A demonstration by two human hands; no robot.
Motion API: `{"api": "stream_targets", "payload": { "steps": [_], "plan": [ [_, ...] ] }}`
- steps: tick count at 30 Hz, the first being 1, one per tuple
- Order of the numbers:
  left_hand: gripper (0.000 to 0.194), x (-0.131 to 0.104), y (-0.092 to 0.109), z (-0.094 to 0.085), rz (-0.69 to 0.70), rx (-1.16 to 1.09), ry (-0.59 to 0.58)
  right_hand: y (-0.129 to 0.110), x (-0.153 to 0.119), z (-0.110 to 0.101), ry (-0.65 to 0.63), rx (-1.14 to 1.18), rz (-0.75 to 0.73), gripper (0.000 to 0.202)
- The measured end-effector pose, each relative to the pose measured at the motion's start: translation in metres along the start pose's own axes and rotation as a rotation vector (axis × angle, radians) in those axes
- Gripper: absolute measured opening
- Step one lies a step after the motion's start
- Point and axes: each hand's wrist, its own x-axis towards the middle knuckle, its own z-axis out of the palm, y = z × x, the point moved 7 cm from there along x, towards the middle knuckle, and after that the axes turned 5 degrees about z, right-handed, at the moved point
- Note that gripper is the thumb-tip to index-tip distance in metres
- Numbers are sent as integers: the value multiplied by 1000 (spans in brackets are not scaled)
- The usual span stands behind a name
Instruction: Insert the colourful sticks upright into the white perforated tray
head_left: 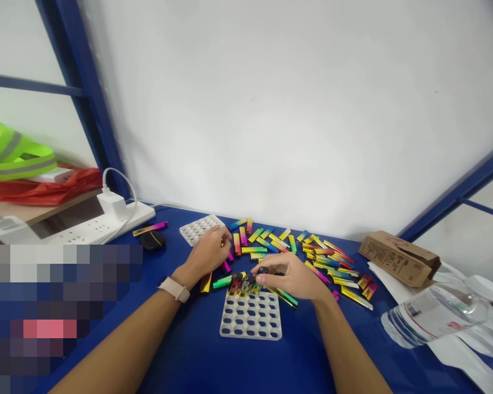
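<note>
A white tray with oval holes [251, 324] lies on the blue table [213, 366] in front of me. Three shiny rainbow-coloured sticks with black caps [244, 283] stand in its far row. My right hand [293, 276] pinches the black cap of the rightmost one at the tray's far edge. My left hand [208, 253], with a pale watch on its wrist, rests closed over the loose coloured sticks [271, 243] and grips one. Many more sticks [332, 257] are scattered across the table beyond the tray.
A second white tray [200, 228] lies behind my left hand. A power strip with a charger [106, 221], a black case [152, 239] and one stray stick sit at the left. A cardboard box [398, 258], a plastic bottle [435, 314] and white paper are at the right.
</note>
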Motion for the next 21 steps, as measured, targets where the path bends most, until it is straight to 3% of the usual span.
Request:
{"api": "stream_targets", "payload": {
  "steps": [15,18,21],
  "plan": [
    [15,0,0,0,6,6,3,2,1,3,-77,-11,-30,38],
    [15,0,0,-1,5,12,-2,7,3,-13,96,49,-55,44],
    [15,0,0,-1,3,3,-6,18,5,-28,307,-175,-14,31]
  ]
}}
